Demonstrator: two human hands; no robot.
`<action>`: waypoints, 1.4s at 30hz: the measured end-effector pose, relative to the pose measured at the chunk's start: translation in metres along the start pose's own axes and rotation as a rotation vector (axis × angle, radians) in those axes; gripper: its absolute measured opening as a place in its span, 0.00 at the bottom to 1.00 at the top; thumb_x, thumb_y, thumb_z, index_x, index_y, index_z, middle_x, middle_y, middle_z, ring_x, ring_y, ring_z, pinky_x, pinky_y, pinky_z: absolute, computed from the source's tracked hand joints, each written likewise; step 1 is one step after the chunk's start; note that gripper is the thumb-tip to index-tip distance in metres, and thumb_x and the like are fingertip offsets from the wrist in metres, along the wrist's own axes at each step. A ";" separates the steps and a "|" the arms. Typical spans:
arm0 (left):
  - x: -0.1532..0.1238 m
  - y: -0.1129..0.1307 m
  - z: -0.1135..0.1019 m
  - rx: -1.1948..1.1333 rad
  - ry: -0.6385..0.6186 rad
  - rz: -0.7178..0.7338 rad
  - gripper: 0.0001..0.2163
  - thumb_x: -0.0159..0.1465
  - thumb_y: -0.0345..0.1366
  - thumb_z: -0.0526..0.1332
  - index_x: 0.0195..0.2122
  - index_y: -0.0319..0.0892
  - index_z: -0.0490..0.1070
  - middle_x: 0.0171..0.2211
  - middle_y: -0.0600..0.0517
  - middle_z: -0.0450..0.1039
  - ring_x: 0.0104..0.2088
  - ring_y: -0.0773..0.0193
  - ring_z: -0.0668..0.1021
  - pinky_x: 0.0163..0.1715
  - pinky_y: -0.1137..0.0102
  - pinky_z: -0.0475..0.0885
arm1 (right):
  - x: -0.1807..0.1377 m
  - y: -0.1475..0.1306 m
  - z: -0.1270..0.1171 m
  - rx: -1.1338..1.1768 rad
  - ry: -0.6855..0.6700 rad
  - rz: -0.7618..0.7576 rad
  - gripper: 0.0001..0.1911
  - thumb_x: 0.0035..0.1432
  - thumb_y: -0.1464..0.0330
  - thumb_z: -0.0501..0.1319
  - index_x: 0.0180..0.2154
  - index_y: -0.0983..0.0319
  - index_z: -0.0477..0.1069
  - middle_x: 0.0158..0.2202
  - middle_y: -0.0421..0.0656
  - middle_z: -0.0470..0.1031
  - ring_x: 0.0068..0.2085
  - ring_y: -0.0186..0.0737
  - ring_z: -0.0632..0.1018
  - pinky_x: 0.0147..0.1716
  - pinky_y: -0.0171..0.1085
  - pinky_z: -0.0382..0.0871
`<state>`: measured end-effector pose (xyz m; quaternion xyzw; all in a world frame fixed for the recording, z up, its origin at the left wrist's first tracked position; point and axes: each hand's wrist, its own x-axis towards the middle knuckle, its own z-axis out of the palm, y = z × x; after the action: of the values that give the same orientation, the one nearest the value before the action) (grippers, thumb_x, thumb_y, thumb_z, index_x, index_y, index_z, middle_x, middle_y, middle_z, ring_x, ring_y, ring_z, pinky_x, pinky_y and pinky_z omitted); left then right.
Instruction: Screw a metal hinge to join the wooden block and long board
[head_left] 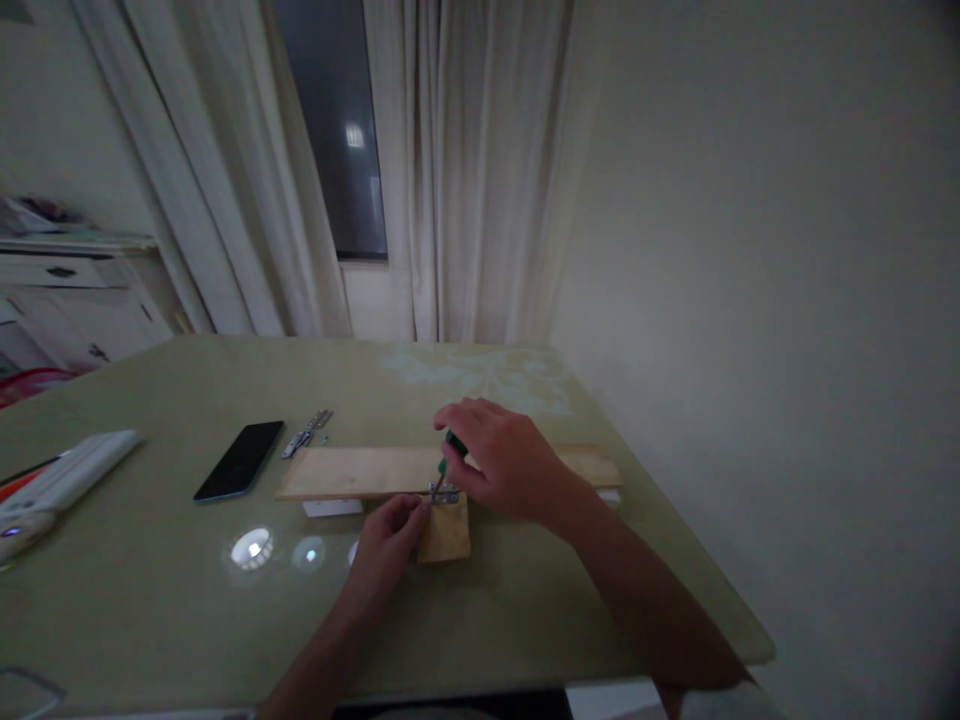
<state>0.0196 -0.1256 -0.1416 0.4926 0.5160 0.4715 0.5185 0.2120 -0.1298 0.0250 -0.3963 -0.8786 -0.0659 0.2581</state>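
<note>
My right hand [501,458] is closed around the green handle of a screwdriver [454,444]. Its shaft slants down to a metal hinge [447,496] on the top edge of a small wooden block [444,538]. The block juts toward me from the front edge of a long wooden board [352,468]. With thumb and fingers together, my left hand [393,532] grips the block's left corner beside the hinge. Whether a screw is under the screwdriver tip is too small to tell. Part of the board is hidden behind my right hand and forearm.
White supports [332,508] hold the board off the table [187,620]. Left of it lie loose metal hinges [306,436], a black phone [240,460] and a long white device [75,475]. A wall [750,300] stands right of the table, curtains [487,170] behind.
</note>
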 end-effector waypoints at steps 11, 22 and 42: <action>-0.001 0.000 0.000 -0.012 -0.012 0.016 0.27 0.49 0.62 0.72 0.33 0.40 0.79 0.31 0.46 0.82 0.32 0.56 0.80 0.30 0.69 0.72 | 0.001 0.003 -0.004 -0.173 -0.003 0.054 0.10 0.72 0.63 0.55 0.42 0.59 0.73 0.34 0.41 0.80 0.34 0.39 0.76 0.34 0.39 0.57; 0.001 -0.006 -0.001 0.010 -0.014 0.028 0.27 0.52 0.62 0.72 0.33 0.39 0.80 0.32 0.46 0.82 0.31 0.57 0.79 0.27 0.70 0.70 | -0.005 0.013 -0.010 -0.180 0.084 -0.003 0.05 0.65 0.69 0.57 0.36 0.59 0.70 0.31 0.40 0.75 0.34 0.39 0.72 0.35 0.39 0.57; -0.004 0.006 0.001 0.021 -0.010 0.012 0.27 0.51 0.62 0.71 0.34 0.40 0.80 0.35 0.44 0.84 0.35 0.53 0.81 0.32 0.68 0.74 | -0.003 0.012 -0.002 -0.324 0.031 -0.025 0.06 0.63 0.71 0.58 0.41 0.60 0.71 0.38 0.45 0.76 0.41 0.44 0.73 0.38 0.40 0.62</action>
<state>0.0202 -0.1296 -0.1354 0.5035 0.5151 0.4666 0.5132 0.2229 -0.1244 0.0247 -0.4207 -0.8573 -0.2160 0.2035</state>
